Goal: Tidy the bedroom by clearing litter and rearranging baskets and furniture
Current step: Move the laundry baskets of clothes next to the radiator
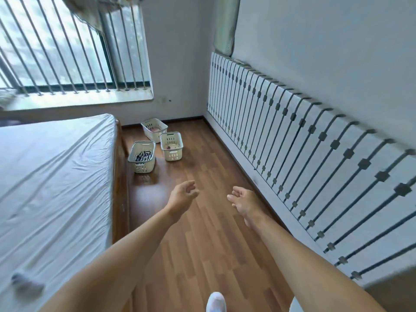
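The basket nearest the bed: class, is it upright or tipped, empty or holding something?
The basket stands upright, rim facing up, and is not empty: dark-and-white striped contents lie inside.

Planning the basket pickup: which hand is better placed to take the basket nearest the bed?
Left, probably: the left hand, open and empty, lines up nearer that basket; the right hand, also empty, is farther across.

A barred window [67, 52] occupied the far wall, with slanted metal bars [57, 45] running down to a pale windowsill [78, 101]. A patterned curtain [90, 14] hung at its top edge. The wood-plank floor [202, 233] was brown. White panels with dark stripes [292, 136] leaned along the right wall [326, 52]. A green pad [226, 25] stood upright in the corner above them.
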Demonstrator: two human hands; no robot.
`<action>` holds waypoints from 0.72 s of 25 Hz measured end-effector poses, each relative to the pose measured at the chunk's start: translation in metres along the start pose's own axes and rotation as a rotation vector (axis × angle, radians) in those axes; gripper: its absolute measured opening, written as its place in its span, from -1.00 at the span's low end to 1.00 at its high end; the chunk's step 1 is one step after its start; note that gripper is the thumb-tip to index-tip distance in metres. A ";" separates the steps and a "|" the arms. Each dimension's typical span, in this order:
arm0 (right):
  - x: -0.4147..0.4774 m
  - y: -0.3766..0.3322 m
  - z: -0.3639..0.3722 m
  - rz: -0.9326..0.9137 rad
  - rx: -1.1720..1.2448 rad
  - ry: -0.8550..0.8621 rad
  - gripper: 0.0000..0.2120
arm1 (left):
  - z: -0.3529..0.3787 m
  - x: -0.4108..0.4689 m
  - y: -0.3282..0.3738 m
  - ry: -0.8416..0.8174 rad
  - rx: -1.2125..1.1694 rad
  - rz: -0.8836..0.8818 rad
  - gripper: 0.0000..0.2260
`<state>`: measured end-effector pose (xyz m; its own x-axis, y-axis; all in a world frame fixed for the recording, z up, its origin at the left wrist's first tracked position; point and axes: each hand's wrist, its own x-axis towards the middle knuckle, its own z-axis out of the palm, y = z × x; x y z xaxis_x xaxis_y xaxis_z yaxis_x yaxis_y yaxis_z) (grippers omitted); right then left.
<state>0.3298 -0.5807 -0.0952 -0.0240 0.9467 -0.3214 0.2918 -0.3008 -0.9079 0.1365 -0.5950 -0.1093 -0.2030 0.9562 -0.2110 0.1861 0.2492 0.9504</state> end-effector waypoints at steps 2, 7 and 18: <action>0.040 -0.012 0.003 -0.014 0.001 -0.016 -0.47 | -0.001 0.037 0.006 0.021 -0.022 -0.012 -0.57; 0.152 -0.050 -0.002 -0.024 -0.047 -0.055 -0.51 | 0.007 0.134 0.031 0.066 -0.044 -0.045 -0.58; 0.347 -0.116 0.062 -0.037 -0.068 -0.169 -0.51 | -0.041 0.312 0.052 0.197 -0.064 -0.116 -0.59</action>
<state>0.2283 -0.2243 -0.1179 -0.1946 0.9222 -0.3342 0.3519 -0.2524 -0.9014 0.0433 -0.2906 -0.1164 -0.4048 0.8714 -0.2770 0.0908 0.3397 0.9361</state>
